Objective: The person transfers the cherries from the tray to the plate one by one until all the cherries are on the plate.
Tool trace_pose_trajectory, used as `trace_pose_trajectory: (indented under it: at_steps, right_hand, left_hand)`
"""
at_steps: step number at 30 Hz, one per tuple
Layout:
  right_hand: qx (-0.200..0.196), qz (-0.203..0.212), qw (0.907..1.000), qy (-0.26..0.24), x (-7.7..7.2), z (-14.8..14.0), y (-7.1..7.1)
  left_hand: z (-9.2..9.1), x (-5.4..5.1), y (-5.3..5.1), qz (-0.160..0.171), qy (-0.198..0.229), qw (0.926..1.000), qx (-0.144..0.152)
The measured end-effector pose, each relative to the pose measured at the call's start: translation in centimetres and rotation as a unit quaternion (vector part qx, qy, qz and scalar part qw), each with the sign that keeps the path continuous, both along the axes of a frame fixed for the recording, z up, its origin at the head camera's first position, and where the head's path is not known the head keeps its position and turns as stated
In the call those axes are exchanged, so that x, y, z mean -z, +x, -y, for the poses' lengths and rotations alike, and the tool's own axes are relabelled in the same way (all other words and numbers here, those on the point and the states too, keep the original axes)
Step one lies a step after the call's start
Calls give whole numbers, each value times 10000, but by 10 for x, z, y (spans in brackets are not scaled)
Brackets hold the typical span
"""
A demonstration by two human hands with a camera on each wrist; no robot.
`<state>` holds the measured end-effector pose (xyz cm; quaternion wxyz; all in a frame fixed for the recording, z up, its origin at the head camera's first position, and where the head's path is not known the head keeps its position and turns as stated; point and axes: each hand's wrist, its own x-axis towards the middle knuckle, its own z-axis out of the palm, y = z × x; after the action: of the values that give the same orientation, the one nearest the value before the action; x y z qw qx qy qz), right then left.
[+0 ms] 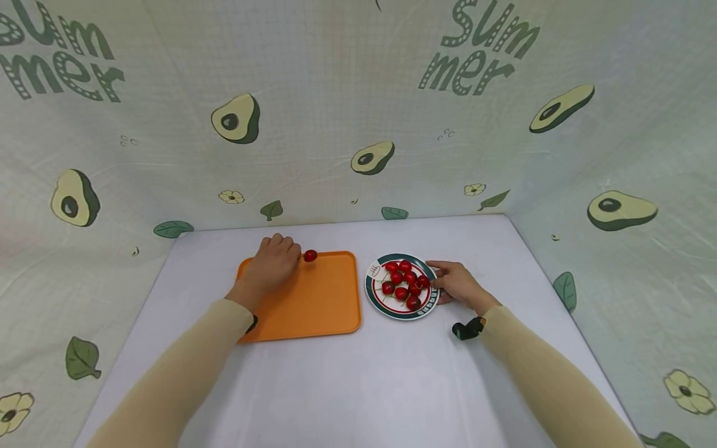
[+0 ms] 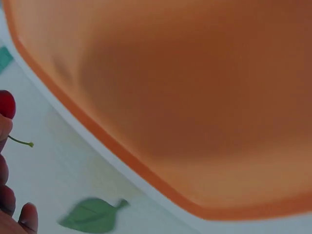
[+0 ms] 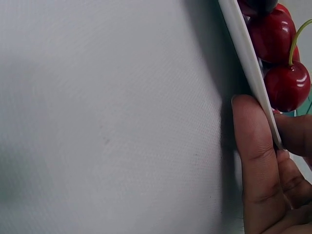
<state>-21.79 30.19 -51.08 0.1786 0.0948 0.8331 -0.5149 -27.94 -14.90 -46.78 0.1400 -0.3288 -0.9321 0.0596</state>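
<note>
Over the far left part of an orange tray (image 1: 313, 305), my left hand (image 1: 273, 262) pinches a single red cherry (image 1: 310, 256). In the left wrist view that cherry (image 2: 7, 104) sits at the fingertips, its green stem (image 2: 22, 142) sticking out below. My right hand (image 1: 456, 285) grips the right rim of a white plate (image 1: 386, 306) with a green band. Fingers (image 3: 253, 131) lie on both sides of the rim in the right wrist view. Several red cherries (image 1: 401, 293), some with stems, lie on the plate.
Tray and plate stand side by side on a white table (image 1: 358, 386), with a narrow gap between them. A cloth (image 1: 313, 137) printed with avocados and leaves hangs behind the table and along both sides. A dark device (image 1: 468, 329) is at the right wrist.
</note>
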Motion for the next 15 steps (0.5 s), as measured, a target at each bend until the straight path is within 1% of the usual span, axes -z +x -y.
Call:
trace_pose_trajectory:
  at_steps: [3,7,10,12,15]
  right_hand:
    - [9,11,10000,-18,0,0,0]
    - [35,20,10000,-59,-1,0,-1]
    - [29,21,10000,-60,-1,0,-1]
    - [19,22,10000,-53,0,0,-1]
    - [4,28,10000,-41,0,0,0]
  left_hand:
    - [-26,-3,3,162,60,9998,124]
    - [-60,-4,10,467,55,9988,128]
    - [-85,-2,17,605,-132,9980,146]
    - [-99,-1,20,636,-283,9975,143]
    - [-118,3,23,689,-415,9967,59]
